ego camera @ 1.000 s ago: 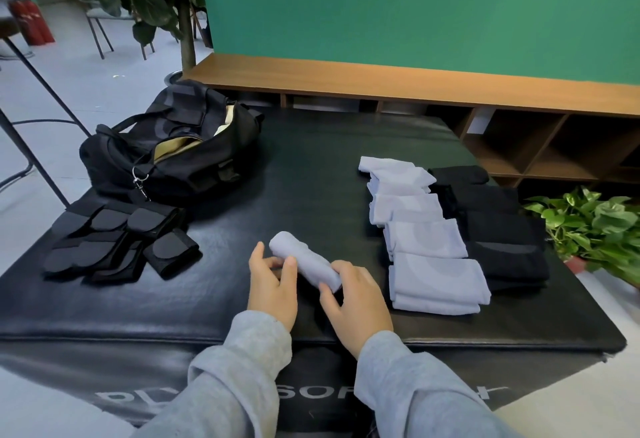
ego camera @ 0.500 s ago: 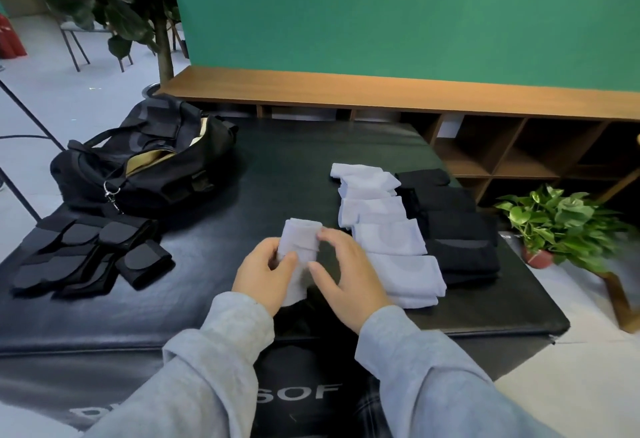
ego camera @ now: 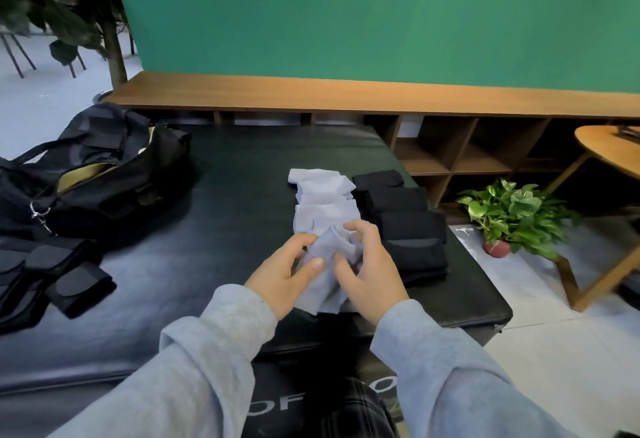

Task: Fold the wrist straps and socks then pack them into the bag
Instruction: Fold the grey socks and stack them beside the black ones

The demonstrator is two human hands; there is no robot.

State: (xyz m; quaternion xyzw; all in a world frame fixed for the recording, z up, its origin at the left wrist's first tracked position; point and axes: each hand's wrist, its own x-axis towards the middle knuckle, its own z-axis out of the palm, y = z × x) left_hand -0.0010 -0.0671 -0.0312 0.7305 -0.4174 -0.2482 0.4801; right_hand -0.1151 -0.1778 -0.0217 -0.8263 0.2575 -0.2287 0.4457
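Observation:
Both hands hold a rolled light-blue sock (ego camera: 329, 250) above the black padded table (ego camera: 225, 229). My left hand (ego camera: 285, 273) pinches its left side with thumb and fingers. Gripping the right side, my right hand (ego camera: 370, 271) has its fingers curled over the cuff, which is being pulled open. Behind it lies a row of folded light-blue socks (ego camera: 322, 195), and to their right a row of folded black socks (ego camera: 405, 222). The black bag (ego camera: 104, 174) stands open at the far left. Black wrist straps (ego camera: 52, 274) lie in front of the bag.
A wooden shelf unit (ego camera: 450, 146) runs along the green wall behind the table. A potted plant (ego camera: 509, 215) and a round wooden table (ego camera: 609, 153) stand on the floor at right. A tree trunk (ego camera: 114, 49) rises at far left.
The sock roll went from lying on the table to being lifted and held by both hands, and its cuff is now being stretched open. The view has shifted right.

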